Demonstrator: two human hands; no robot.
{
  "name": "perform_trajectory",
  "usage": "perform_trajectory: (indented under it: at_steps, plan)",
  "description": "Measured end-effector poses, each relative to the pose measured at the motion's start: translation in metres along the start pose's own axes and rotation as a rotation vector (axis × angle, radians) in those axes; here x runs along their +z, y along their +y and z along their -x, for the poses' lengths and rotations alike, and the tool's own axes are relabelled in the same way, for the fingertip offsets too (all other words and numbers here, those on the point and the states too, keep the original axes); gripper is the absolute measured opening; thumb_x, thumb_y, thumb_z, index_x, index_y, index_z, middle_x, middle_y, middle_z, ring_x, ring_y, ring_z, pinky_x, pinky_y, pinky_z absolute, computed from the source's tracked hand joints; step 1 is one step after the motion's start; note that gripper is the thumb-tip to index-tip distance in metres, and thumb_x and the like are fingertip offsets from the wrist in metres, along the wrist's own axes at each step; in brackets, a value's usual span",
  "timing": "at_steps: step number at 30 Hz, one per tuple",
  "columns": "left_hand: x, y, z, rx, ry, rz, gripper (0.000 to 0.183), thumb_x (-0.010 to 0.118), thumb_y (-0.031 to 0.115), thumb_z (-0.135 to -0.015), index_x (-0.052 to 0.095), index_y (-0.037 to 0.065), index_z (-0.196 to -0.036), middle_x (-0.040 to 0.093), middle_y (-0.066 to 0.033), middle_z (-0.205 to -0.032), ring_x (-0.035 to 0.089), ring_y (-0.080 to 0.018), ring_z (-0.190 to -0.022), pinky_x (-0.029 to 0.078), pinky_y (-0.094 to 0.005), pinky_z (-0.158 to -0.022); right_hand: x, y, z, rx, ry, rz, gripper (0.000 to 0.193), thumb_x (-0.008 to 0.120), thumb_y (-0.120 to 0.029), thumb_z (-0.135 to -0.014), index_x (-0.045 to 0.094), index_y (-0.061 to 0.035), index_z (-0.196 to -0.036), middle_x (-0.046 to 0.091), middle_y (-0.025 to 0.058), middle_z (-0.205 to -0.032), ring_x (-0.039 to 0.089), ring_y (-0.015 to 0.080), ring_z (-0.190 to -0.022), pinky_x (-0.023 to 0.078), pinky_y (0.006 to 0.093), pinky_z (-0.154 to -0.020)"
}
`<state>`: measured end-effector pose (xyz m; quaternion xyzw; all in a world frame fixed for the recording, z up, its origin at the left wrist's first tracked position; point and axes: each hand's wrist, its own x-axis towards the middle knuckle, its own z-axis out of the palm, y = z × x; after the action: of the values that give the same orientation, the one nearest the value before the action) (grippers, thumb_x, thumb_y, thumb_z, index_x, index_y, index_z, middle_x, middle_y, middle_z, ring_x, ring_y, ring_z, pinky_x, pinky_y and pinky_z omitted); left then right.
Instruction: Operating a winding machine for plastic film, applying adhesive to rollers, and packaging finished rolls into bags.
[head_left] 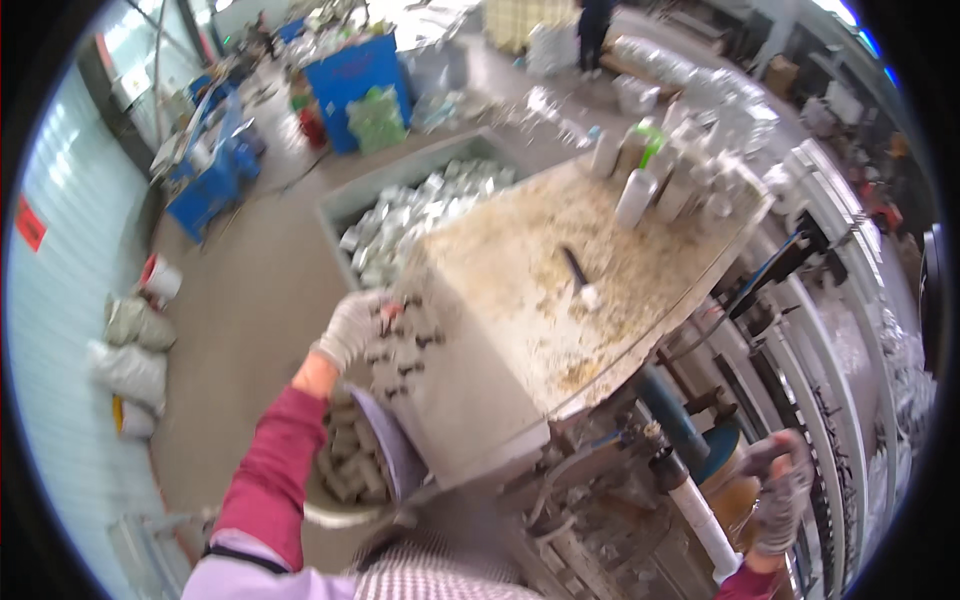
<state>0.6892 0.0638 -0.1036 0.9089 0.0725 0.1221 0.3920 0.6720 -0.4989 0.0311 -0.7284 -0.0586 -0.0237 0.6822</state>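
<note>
My left hand (352, 328), in a pale glove with bare fingertips, reaches over the left edge of a worktable (470, 355). Its fingers are closed together at a small dark part, among several similar small dark parts (404, 370) lying loose on the board. Over at the lower right, my right hand (782, 495) is gloved too, raised beside the machine's white pipe (703, 525) and a blue-rimmed round piece (720, 452). Motion blurs its bent fingers, and whether anything is in them cannot be made out.
Below my left forearm stands a round bin (345, 515) of grey-brown pieces. A large grey crate (335, 225) of shiny pieces sits beyond the table. On the tabletop are a dark-handled tool (575, 268) and several white bottles (635, 198). Metal rails (820, 400) run along the right.
</note>
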Motion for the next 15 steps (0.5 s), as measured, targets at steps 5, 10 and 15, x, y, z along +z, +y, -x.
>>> perform_trajectory:
  at_steps: [5, 10, 15]
  plan:
    - [-0.036, 0.002, 0.052, 0.174, -0.06, -0.252, 0.024, 0.06, 0.025, -0.086, 0.059, 0.003, -0.077, 0.055, -0.0153, -0.063, 0.053, -0.0318, -0.055, 0.043, -0.0361, -0.053, 0.144, 0.009, 0.072, 0.186, -0.158, -0.134, 0.034, 0.069, -0.023, -0.081, 0.058, -0.0007, -0.104, 0.066, 0.0121, -0.088, 0.064, 0.0199, -0.081, 0.052, 0.0319, -0.076]
    - [-0.182, -0.08, 0.186, 0.157, -0.035, -0.064, 0.027, 0.059, 0.026, -0.087, 0.057, 0.003, -0.073, 0.054, -0.0128, -0.06, 0.053, -0.0277, -0.053, 0.043, -0.0336, -0.052, 0.306, -0.012, 0.136, -0.027, -0.248, -0.142, 0.031, 0.068, -0.023, -0.081, 0.062, 0.0005, -0.101, 0.066, 0.0116, -0.088, 0.063, 0.0187, -0.082, 0.049, 0.0317, -0.077]
    - [-0.339, -0.2, 0.323, -0.36, 0.023, 0.018, 0.027, 0.058, 0.021, -0.088, 0.056, 0.002, -0.069, 0.047, -0.0072, -0.052, 0.042, -0.0131, -0.047, 0.038, -0.0266, -0.048, 0.478, -0.118, 0.127, -1.091, -0.278, 0.512, 0.057, 0.062, -0.035, -0.085, 0.047, -0.0017, -0.128, 0.063, 0.0118, -0.106, 0.062, 0.0253, -0.093, 0.049, 0.0376, -0.082]
